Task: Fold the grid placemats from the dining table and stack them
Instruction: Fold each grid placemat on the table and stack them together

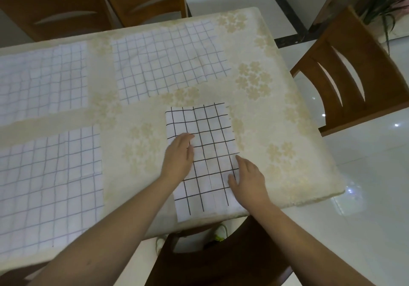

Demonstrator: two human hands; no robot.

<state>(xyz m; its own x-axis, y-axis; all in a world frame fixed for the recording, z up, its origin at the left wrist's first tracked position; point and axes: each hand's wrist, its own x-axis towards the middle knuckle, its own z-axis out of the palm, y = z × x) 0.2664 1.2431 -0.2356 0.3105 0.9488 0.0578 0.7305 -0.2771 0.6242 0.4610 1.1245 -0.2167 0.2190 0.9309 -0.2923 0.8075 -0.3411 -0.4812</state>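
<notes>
Three placemats lie flat and unfolded: one at nine o'clock (42,80), one at seven o'clock (48,186) and one at twelve o'clock (166,62). The folded mat (205,153) sits right of centre, about five o'clock, its near end at the table's edge.

The left hand (179,155) rests palm-down on the mat's left edge, fingers straight and released; the right hand (247,177) lies on its right edge the same way, grasping nothing.

Risks, as I judge them: the mat looks thin (creases show through), so the layers could slide apart and the next fold come out crooked if either hand drags instead of pressing. Its near end could slip off the edge if pulled closer. The tablecloth (276,130) may bunch under a sliding palm.

That cloth is cream with pale flower prints, draped over the dining table. Wooden chairs stand at eleven o'clock (66,9), two o'clock (358,75) and six o'clock (210,261). The floor (365,197) is glossy white tile, with plant leaves (389,0) at one o'clock.
</notes>
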